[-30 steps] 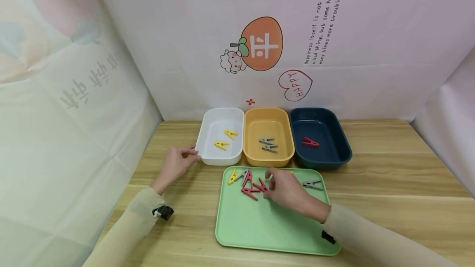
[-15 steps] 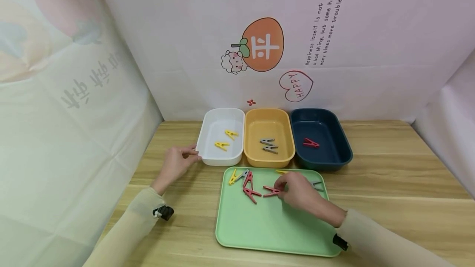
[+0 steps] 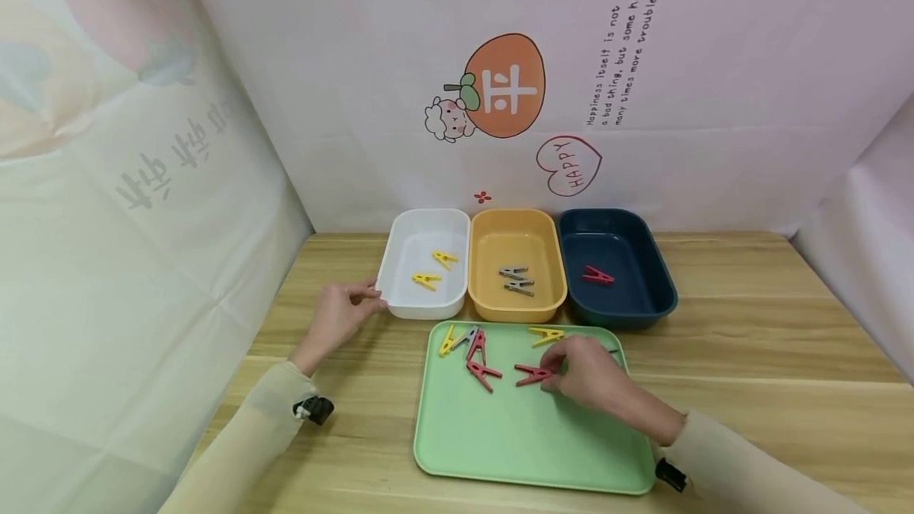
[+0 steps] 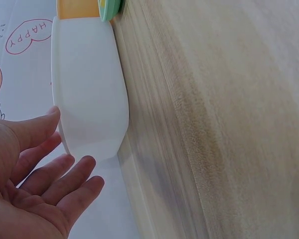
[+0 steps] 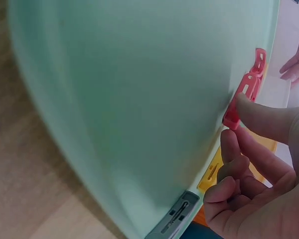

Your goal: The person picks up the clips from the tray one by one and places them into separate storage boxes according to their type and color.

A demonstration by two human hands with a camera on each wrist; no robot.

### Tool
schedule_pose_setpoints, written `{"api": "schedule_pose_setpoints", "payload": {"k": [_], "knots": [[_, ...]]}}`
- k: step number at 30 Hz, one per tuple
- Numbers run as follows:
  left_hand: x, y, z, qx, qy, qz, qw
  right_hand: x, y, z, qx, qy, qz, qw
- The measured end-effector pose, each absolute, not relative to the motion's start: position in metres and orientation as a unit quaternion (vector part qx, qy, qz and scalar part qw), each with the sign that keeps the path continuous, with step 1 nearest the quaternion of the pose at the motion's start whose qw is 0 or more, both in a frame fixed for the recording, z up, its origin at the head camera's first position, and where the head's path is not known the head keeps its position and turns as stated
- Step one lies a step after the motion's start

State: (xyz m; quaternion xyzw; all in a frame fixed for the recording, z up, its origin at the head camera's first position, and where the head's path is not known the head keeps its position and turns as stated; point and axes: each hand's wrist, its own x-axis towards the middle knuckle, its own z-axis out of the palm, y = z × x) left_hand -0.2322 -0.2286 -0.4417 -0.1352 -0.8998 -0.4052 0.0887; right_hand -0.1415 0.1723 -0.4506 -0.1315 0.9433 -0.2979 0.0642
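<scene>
My right hand pinches a red clothespin by one end between thumb and fingers, low over the green tray. In the right wrist view the thumb lies along this clothespin, with the other fingers curled below. A yellow clothespin lies just behind that hand; a grey clothespin is mostly hidden by it in the head view. My left hand touches the near left corner of the white container, its fingers loosely extended and the thumb at the rim.
Several clothespins lie at the tray's upper left: yellow, grey and red. Behind the tray, the white container holds yellow ones, the orange container grey ones, and the dark blue container one red. A printed cloth hangs behind.
My right hand has drawn the red clothespin rightward, away from the other red ones. The yellow clothespin behind that hand has come into view. My left hand stays at the white container.
</scene>
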Motion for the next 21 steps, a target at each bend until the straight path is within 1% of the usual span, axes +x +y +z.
{"api": "schedule_pose_setpoints", "payload": {"k": [13,21], "knots": [[-0.232,-0.229,-0.441,-0.132,-0.902,-0.403,0.087,-0.137,0.183,-0.454,-0.121,0.943,-0.306,0.058],[-0.232,-0.23,-0.443,-0.138,-0.902,-0.397,0.096,-0.137,0.183,-0.457,-0.119,0.943,-0.305,0.058]]}}
